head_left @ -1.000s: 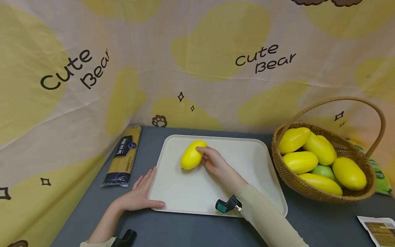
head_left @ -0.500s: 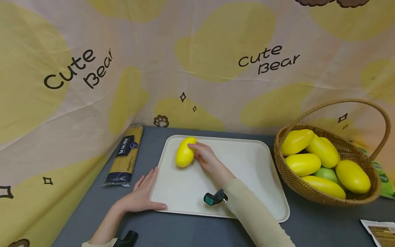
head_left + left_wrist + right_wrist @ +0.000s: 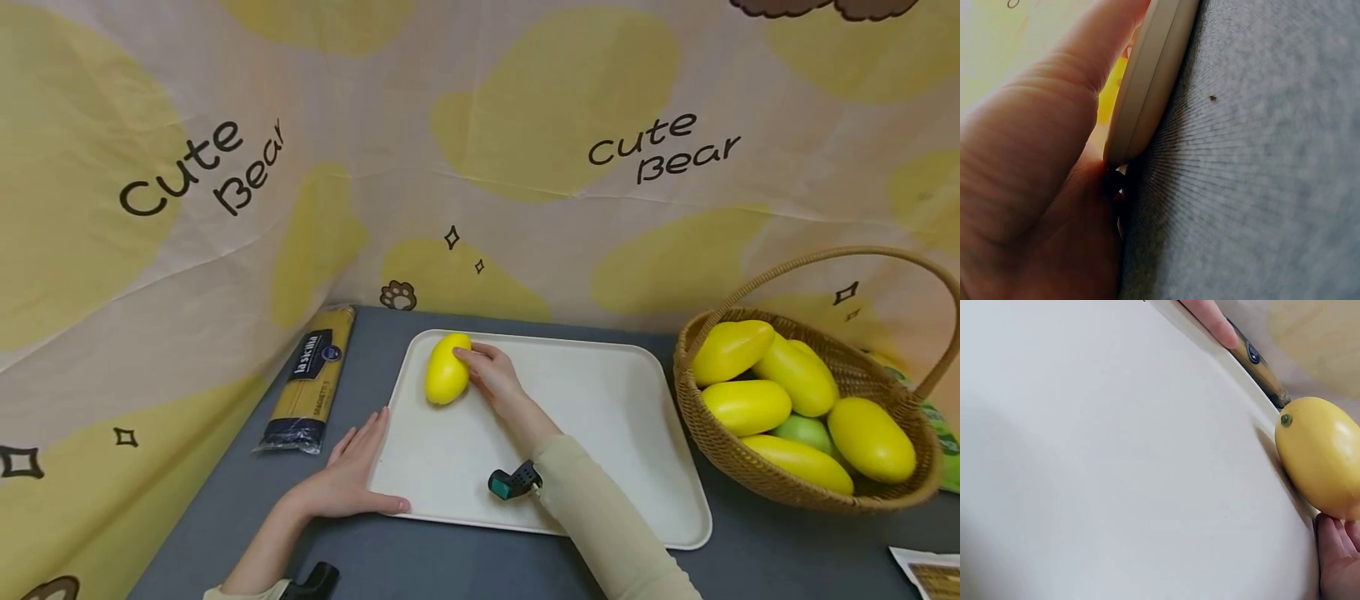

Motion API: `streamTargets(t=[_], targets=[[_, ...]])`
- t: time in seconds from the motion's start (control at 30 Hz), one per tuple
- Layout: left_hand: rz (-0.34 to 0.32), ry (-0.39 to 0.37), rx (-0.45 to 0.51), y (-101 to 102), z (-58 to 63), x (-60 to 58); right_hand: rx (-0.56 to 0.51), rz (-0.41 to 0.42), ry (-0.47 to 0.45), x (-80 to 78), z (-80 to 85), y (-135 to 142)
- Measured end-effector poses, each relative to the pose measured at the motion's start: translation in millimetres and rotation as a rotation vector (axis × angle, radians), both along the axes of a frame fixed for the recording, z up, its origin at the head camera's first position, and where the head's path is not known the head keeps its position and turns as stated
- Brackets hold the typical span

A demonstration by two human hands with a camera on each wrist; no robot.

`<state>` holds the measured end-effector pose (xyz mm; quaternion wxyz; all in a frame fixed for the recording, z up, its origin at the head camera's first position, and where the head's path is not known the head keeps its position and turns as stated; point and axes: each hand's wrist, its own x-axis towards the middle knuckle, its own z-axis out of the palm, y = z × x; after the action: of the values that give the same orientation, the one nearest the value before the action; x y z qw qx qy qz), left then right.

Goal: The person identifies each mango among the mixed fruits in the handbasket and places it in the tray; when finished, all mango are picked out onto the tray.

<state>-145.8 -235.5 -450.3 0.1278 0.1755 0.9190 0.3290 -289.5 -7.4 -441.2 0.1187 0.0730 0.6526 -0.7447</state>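
One cream tray (image 3: 600, 467) on grey tabletop (image 3: 450, 567), steadied at near-left corner by flat left hand (image 3: 348, 475); one yellow fruit (image 3: 447, 369) already on it, far-left, cupped by right hand (image 3: 491, 379); more apparently waiting in basket (image 3: 720, 454)

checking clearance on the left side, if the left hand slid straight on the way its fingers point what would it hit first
Probably nothing soon. The left hand lies flat along the white tray's left edge, fingers pointing away over bare grey table. The spaghetti packet sits just left of that line, so it might brush it; depth is unclear.
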Motion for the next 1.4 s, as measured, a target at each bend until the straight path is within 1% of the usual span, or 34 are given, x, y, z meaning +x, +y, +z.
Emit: streamTargets(t=[0.17, 0.4, 0.53, 0.77, 0.93, 1.07, 1.13, 1.23, 1.3, 1.4], targets=[[-0.008, 0.007, -0.002, 2.3, 1.4, -0.7, 0.128, -0.017, 0.072, 1.9, -1.7, 0.8], [-0.011, 0.008, 0.003, 4.3, 1.4, -1.2, 0.276, -0.020, 0.106, 5.2, 2.2, 1.4], [-0.016, 0.014, 0.006, 5.4, 0.8, -1.5, 0.322, -0.029, 0.110, 5.5, 2.3, 3.9], [-0.017, 0.004, 0.004, 6.7, 0.4, -2.4, 0.361, -0.027, 0.128, 4.1, -1.3, 7.6], [-0.022, 0.006, 0.006, 6.6, -0.5, -2.7, 0.330, -0.024, 0.131, 2.9, -2.9, 9.7], [-0.018, 0.002, 0.000, 5.7, 0.1, -2.9, 0.262, -0.026, 0.103, 2.4, -1.1, 11.8], [-0.015, -0.002, -0.002, 4.7, 0.5, -2.8, 0.220, -0.048, 0.090, 3.3, 1.0, 13.3], [-0.016, -0.006, 0.000, 3.2, 0.5, -2.3, 0.151, -0.100, 0.094, 6.7, 5.7, 17.4], [-0.017, -0.005, 0.001, 2.0, -0.1, -1.7, 0.111, -0.120, 0.102, 10.5, 11.1, 22.0], [-0.011, -0.005, -0.011, -0.1, -1.8, -0.5, 0.042, -0.106, 0.074, 18.7, 24.4, 31.4]])
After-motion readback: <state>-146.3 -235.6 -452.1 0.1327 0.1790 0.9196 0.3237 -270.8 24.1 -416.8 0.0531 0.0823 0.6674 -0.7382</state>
